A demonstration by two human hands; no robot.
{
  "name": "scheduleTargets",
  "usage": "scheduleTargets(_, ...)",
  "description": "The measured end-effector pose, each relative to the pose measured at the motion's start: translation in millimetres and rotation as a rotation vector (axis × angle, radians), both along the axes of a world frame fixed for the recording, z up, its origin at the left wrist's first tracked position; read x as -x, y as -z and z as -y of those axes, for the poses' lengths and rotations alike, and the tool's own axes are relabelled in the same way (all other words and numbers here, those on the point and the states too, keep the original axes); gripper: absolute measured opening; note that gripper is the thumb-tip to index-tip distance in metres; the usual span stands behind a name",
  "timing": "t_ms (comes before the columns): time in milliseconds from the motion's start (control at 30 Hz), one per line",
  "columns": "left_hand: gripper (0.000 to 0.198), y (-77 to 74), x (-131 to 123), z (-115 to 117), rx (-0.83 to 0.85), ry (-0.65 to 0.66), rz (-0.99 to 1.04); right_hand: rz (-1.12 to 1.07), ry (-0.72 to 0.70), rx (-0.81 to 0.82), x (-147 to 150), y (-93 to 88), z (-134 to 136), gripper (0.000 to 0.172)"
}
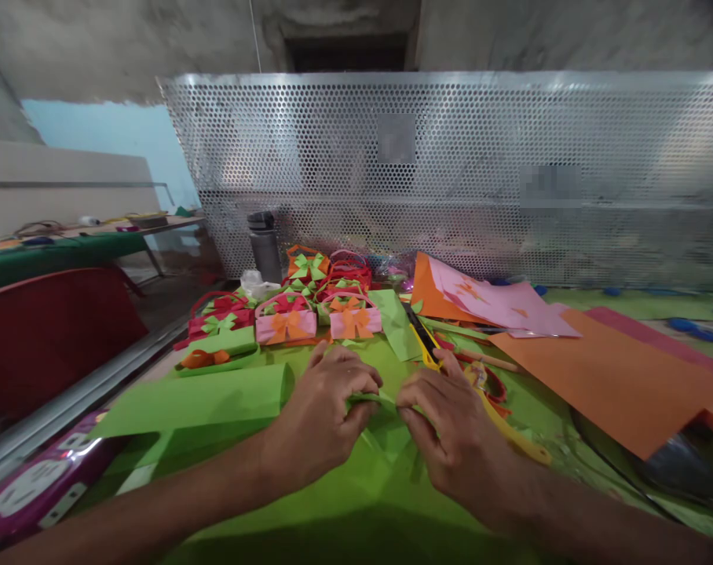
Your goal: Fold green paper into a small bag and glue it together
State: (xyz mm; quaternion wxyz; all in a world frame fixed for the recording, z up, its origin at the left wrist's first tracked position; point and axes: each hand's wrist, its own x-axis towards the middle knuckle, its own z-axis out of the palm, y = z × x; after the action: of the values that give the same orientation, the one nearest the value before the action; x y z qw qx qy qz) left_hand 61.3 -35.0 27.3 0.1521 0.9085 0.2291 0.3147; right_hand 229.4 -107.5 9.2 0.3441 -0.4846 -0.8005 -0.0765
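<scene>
My left hand (333, 404) is closed, with its thumb and fingers pinching one end of a narrow green strip (380, 399). At the strip's other end, the fingers of my right hand (451, 428) are pressed together on it. The strip spans the small gap between both hands, just above the green work surface (333, 502). Behind my right hand lies a black-and-yellow tool (422, 333), partly hidden. A curled green sheet (209, 400) rests left of my left hand. Beyond the hands stand small pink baskets with orange bows, one of them this basket (355, 318).
A dark bottle (265, 249) stands behind the baskets. Orange sheets (609, 369) and pink sheets (510, 302) are spread on the right. A purple case (38, 479) lies at the near left. A perforated metal panel (451, 157) closes off the back.
</scene>
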Motion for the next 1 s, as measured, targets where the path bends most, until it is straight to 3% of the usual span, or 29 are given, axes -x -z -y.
scheduleTargets(233,0.023,-3.7,4,-3,-0.071,-0.044,0.073,-0.044,0.036,-0.017,-3,-1.8,-1,0.016)
scheduleTargets(467,0.017,-11.1,5,-4,-0.185,-0.105,0.107,-0.087,0.058,-0.026,-5,-2.0,-4,0.015)
scheduleTargets(700,0.012,-2.2,2,-3,-0.189,0.004,0.073,-0.057,0.02,-0.023,-1,1.1,-1,0.016)
scheduleTargets(833,0.009,-0.2,3,-6,-0.205,0.025,0.059,-0.082,0.007,0.035,-6,-12.5,-4,0.014)
scheduleTargets(900,0.008,1.7,4,-10,-0.216,0.039,0.059,-0.109,0.067,0.052,-17,-23.5,-8,0.014)
scheduleTargets(1000,0.007,5.9,5,-16,-0.228,0.042,0.076,-0.045,0.294,0.144,-42,-35.5,-20,0.013)
